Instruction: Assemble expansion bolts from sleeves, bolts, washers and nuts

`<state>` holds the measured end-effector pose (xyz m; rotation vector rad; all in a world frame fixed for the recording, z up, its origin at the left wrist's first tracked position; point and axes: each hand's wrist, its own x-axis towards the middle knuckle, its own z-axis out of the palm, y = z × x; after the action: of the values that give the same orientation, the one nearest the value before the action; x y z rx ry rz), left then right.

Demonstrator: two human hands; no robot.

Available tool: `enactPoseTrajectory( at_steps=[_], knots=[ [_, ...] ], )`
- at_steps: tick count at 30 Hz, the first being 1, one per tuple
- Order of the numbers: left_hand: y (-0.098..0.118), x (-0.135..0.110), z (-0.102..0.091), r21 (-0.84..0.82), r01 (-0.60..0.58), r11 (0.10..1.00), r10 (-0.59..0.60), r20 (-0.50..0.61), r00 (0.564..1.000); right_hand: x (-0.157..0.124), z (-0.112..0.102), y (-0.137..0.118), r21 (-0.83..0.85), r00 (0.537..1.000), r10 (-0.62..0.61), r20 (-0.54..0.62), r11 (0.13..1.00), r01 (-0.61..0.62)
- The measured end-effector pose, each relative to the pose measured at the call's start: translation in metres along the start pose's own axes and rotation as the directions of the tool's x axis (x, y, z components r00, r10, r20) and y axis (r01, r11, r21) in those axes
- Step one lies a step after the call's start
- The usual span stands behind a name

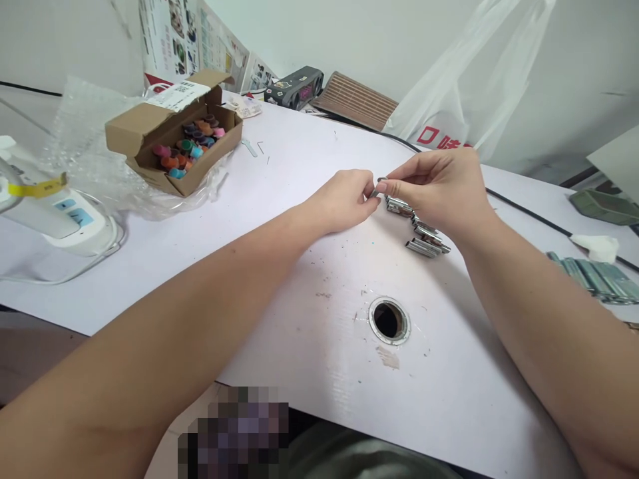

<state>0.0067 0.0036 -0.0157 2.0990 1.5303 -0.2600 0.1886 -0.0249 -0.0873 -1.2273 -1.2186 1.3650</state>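
My left hand [347, 198] and my right hand [439, 186] meet over the middle of the white table [279, 266]. Both pinch a small metal part [378, 189] between thumb and fingertips. Just below my right hand a short row of shiny metal clips [422, 234] lies on the table. Part of that row is hidden under my right palm.
An open cardboard box [174, 136] of coloured small caps sits at the back left on bubble wrap. A white device [54, 213] lies at the left edge. A round hole [389, 320] is cut in the table near me. More metal strips [596, 279] lie at the right, a plastic bag [469, 86] behind.
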Motion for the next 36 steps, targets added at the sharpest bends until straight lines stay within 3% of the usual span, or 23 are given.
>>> enactPoseTrajectory(
  at_steps=[12, 19, 25, 32, 36],
  knots=[
    [0.000, 0.000, 0.000, -0.117, 0.013, 0.993, -0.008, 0.049, 0.999, -0.007, 0.007, 0.010, 0.106, 0.997, -0.061, 0.050, 0.993, 0.056],
    [-0.001, 0.001, -0.001, -0.078, 0.000, 0.997, 0.001, 0.023, 1.000, -0.013, 0.005, 0.008, -0.013, 0.987, -0.160, 0.034, 0.987, 0.160],
    [-0.001, 0.002, -0.001, -0.070, -0.023, 0.997, 0.025, 0.028, 0.999, -0.012, 0.007, 0.012, -0.054, 0.994, -0.114, -0.005, 0.992, 0.113],
    [0.001, 0.000, -0.001, -0.095, 0.005, 0.995, 0.001, 0.058, 0.998, -0.008, 0.006, 0.010, 0.084, 0.999, -0.043, 0.022, 0.996, 0.041],
    [0.001, 0.001, -0.001, -0.138, 0.019, 0.990, -0.009, 0.076, 0.997, -0.008, -0.006, 0.007, 0.122, 0.998, 0.018, -0.053, 0.993, -0.011]
  ],
)
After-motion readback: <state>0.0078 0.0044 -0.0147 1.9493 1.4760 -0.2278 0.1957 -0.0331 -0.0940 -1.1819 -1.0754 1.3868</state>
